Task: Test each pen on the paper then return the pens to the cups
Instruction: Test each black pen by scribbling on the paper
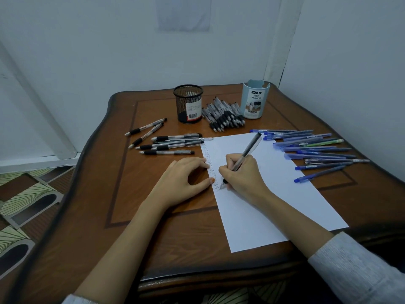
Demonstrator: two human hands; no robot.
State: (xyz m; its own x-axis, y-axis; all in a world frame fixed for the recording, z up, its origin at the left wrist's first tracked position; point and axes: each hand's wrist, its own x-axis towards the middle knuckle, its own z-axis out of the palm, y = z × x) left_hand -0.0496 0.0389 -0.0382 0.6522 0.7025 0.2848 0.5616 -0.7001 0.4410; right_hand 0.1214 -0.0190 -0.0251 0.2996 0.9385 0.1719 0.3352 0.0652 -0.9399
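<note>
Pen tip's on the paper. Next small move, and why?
Probably a short scribble just below the last mark: the right hand grips the black-grip pen with its tip at the foot of the column of test marks on the paper, whose left edge the left hand steadies. Lifting away would come after.
</note>
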